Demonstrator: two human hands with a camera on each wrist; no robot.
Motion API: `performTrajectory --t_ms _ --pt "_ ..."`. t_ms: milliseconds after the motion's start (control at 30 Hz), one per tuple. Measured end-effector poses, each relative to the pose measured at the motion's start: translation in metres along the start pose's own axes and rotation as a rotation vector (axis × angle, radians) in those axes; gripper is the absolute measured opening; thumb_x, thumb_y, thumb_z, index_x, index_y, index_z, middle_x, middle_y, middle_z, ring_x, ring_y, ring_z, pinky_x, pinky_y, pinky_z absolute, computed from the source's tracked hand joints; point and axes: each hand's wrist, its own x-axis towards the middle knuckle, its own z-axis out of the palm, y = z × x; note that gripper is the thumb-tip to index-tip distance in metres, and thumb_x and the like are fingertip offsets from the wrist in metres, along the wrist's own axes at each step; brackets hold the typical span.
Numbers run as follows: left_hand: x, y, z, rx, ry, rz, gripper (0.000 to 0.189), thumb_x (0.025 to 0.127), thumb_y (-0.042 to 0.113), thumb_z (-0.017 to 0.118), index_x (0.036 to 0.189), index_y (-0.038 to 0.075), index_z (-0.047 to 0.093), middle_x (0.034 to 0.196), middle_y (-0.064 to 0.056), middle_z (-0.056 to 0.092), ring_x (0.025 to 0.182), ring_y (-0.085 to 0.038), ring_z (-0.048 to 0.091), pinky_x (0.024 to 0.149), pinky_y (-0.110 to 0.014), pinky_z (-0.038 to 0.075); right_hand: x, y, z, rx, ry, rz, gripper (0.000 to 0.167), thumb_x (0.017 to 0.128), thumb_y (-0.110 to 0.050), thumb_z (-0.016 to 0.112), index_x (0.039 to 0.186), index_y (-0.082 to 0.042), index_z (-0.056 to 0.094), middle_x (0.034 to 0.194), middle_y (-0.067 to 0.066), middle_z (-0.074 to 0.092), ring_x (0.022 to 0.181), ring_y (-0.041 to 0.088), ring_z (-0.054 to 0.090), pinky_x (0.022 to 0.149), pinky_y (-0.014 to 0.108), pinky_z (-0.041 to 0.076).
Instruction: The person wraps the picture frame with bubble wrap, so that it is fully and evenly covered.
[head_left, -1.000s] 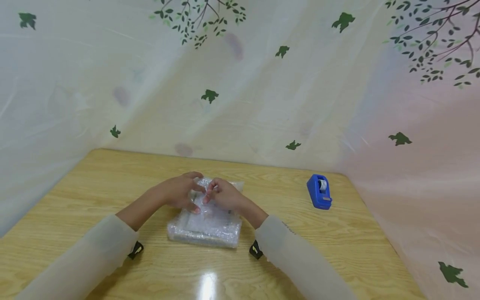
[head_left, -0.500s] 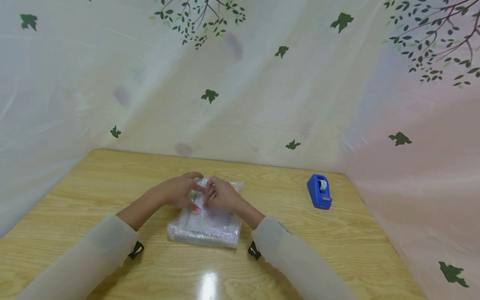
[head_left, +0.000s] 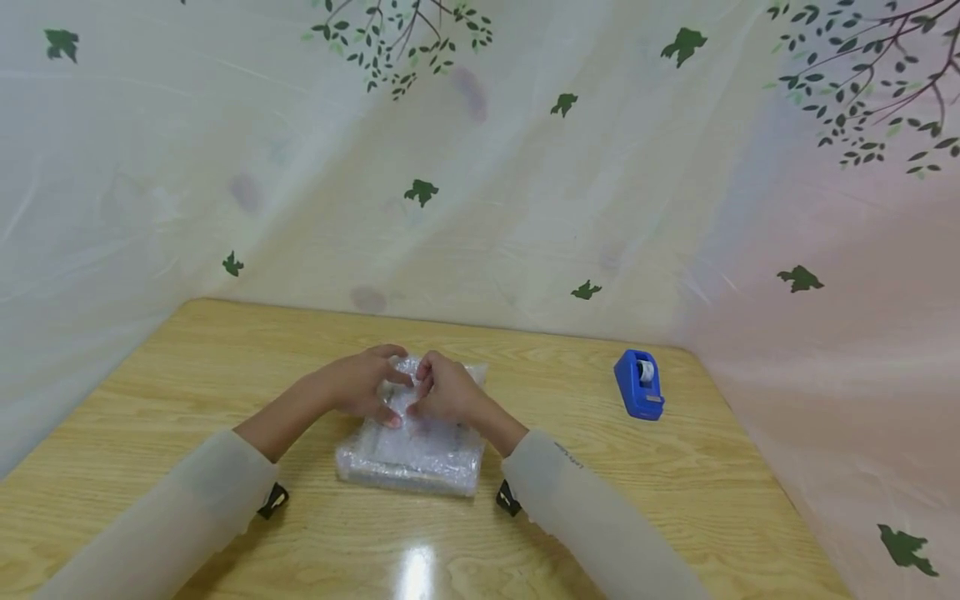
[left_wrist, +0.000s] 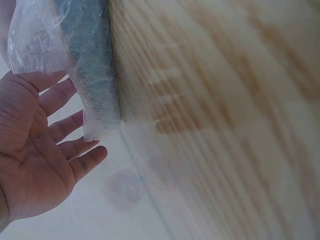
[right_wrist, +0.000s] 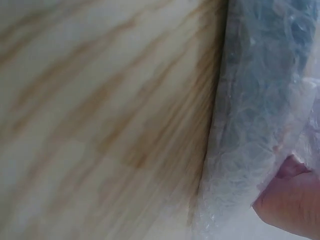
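A flat package in bubble wrap (head_left: pixel 412 467) lies on the wooden table, with something bluish-grey showing through the wrap in both wrist views. My left hand (head_left: pixel 363 385) rests at its left side, fingers spread and gently bent, touching the wrap. In the left wrist view that hand's palm (left_wrist: pixel 42 145) faces the camera beside the package's edge. Over the top of the package is my right hand (head_left: pixel 446 392), its fingers bent and its thumb apart from them. Only a fingertip (right_wrist: pixel 292 197) shows in the right wrist view, against the wrap.
A blue tape dispenser (head_left: pixel 640 385) with a roll of clear tape stands toward the table's back right. Behind the table (head_left: pixel 720 492) hangs a pale curtain (head_left: pixel 480 242) with leaf and bird prints. Dark wrist mounts (head_left: pixel 273 500) hang under the sleeves.
The right hand's fingers shift slightly over the wrap; they come together, then part from the thumb. The left hand and the package stay in place.
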Motion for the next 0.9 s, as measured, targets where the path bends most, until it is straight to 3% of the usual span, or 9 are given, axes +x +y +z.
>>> performTrajectory --t_ms 100,333,433,900 --pt "0.000 0.000 0.000 0.000 -0.003 -0.005 0.061 0.079 0.042 0.088 0.131 0.014 0.072 0.158 -0.023 0.039 0.147 -0.044 0.033 0.112 -0.057 0.040 0.000 0.002 -0.003 -0.008 -0.012 0.014 0.045 0.077 -0.013 0.091 0.105 -0.006 0.056 0.089 0.002 0.061 0.076 0.012 0.055 0.068 0.025 0.047" --pt "0.002 0.000 0.001 0.016 -0.007 -0.012 0.063 0.079 0.044 0.087 0.132 0.014 0.071 0.158 -0.023 0.039 0.146 -0.044 0.035 0.113 -0.057 0.038 0.002 0.008 -0.008 0.069 -0.022 0.024 0.016 0.094 -0.013 0.074 0.103 -0.005 0.063 0.087 0.003 0.062 0.078 0.013 0.056 0.067 0.024 0.048" --pt "0.002 -0.001 0.001 0.022 -0.007 -0.010 0.062 0.079 0.044 0.087 0.131 0.015 0.072 0.157 -0.023 0.039 0.146 -0.044 0.035 0.113 -0.057 0.038 0.004 0.011 -0.009 0.085 -0.015 0.020 0.011 0.097 -0.014 0.070 0.101 -0.005 0.065 0.086 0.002 0.062 0.077 0.012 0.057 0.066 0.023 0.048" --pt "0.001 0.001 0.001 0.021 -0.004 -0.007 0.059 0.080 0.044 0.086 0.129 0.015 0.072 0.156 -0.023 0.041 0.146 -0.044 0.035 0.112 -0.057 0.039 0.012 0.013 -0.008 0.273 0.034 0.138 0.008 0.095 -0.007 0.070 0.091 0.000 0.072 0.071 0.006 0.067 0.061 0.011 0.059 0.056 0.022 0.049"
